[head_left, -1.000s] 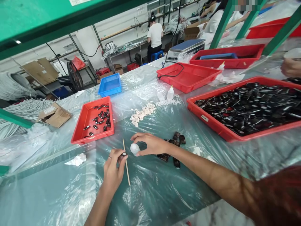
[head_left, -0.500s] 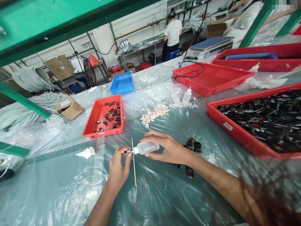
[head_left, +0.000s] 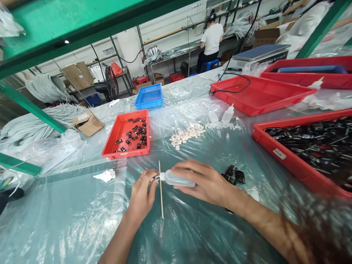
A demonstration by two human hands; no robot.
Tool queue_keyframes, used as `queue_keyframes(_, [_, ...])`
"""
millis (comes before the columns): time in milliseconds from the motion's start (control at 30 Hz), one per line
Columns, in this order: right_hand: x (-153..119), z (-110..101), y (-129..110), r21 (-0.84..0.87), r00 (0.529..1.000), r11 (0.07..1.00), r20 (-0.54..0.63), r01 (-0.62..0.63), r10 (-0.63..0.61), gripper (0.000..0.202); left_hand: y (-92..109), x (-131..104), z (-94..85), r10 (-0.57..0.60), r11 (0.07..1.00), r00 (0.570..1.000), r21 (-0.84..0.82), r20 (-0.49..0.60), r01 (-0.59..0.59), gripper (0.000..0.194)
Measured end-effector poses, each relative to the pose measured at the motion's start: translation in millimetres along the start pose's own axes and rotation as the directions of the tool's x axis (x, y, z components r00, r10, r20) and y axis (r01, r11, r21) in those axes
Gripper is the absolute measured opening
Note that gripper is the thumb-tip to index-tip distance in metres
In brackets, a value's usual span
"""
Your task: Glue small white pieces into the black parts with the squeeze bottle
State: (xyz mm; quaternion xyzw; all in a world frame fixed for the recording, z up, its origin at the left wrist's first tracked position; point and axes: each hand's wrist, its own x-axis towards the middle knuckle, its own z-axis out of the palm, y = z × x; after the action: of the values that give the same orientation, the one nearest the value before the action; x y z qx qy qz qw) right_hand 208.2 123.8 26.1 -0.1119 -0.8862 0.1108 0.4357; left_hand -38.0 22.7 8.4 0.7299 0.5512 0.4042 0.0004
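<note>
My left hand (head_left: 143,190) pinches a small dark piece (head_left: 157,177) between thumb and fingertips. Wrapped round a clear squeeze bottle (head_left: 180,179), my right hand (head_left: 202,179) holds it on its side, with the nozzle end pointing left at the small piece. The tip meets the piece, though the exact contact is hidden by fingers. A thin wooden stick (head_left: 161,201) passes by the bottle's neck and lies on the plastic-covered table (head_left: 82,220). Several glossy black parts (head_left: 239,177) lie beside my right wrist, partly covered by the forearm.
A red tray (head_left: 112,141) with small black parts stands ahead on the left, a blue tray (head_left: 150,96) behind it. Pale pieces (head_left: 187,135) and a standing bottle (head_left: 227,114) are ahead. A full red tray (head_left: 280,154) is at right. A person (head_left: 212,38) sits far back.
My right hand has shifted its grip on the bottle and covers more of the black parts. The view has shifted slightly, so the table's contents appear further right.
</note>
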Motion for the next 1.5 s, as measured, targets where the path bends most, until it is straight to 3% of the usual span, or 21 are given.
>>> queue_keyframes(200, [2.5,-4.5,-8.1,-0.071,0.999,0.996,-0.013,0.048,-0.049,0.038,1.8,-1.5,-2.2,-0.015,1.000,1.000,0.012,0.015,0.015,0.025])
queue_keyframes(433, [0.7,-5.7,-4.8,0.007,1.000,1.000,0.004,0.015,-0.015,0.034,2.2,-1.2,-2.7,0.008,0.999,1.000,0.047,0.028,-0.009,0.024])
queue_keyframes(667, [6.8,-16.1,-15.7,-0.165,0.997,0.983,0.047,0.076,-0.069,0.036,4.6,0.7,-1.7,0.026,0.999,0.999,0.043,0.023,-0.027,0.024])
queue_keyframes(833, [7.1,-17.3,-20.3,-0.189,0.993,0.978,0.088,0.093,-0.078,0.037,6.1,1.9,-1.1,0.036,0.998,0.999,0.044,0.033,-0.037,0.023])
queue_keyframes(900, [7.2,-14.9,-18.5,-0.126,0.997,0.991,0.067,0.045,-0.037,0.035,7.5,2.0,-1.9,0.022,0.999,0.999,0.035,0.039,-0.023,0.022])
queue_keyframes(1033, [10.0,-15.0,-9.4,0.176,0.990,0.976,-0.034,-0.126,0.134,0.033,10.4,-1.4,-5.1,-0.103,0.994,0.994,-0.039,0.040,0.104,0.013])
queue_keyframes(1133, [11.6,-19.8,-0.7,0.226,0.965,0.949,-0.094,-0.220,0.246,0.032,11.7,-5.4,-7.3,-0.197,0.954,0.976,-0.212,0.094,0.213,0.008])
queue_keyframes(1200, [11.3,-21.5,4.1,0.231,0.949,0.938,-0.121,-0.260,0.293,0.032,12.3,-5.8,-7.8,-0.235,0.902,0.959,-0.333,0.157,0.275,0.021])
queue_keyframes(1300, [9.9,-20.2,7.5,0.256,0.941,0.924,-0.112,-0.284,0.321,0.032,12.4,-1.2,-7.5,-0.231,0.884,0.954,-0.369,0.193,0.289,0.036])
queue_keyframes(1400, [9.6,-17.9,6.1,0.261,0.947,0.928,-0.107,-0.267,0.303,0.031,8.7,5.1,-6.0,-0.212,0.924,0.961,-0.284,0.177,0.256,0.023])
queue_keyframes(1500, [10.8,-17.4,2.4,0.260,0.962,0.937,-0.078,-0.234,0.261,0.030,2.1,7.3,-3.3,-0.226,0.931,0.970,-0.272,0.090,0.243,0.011])
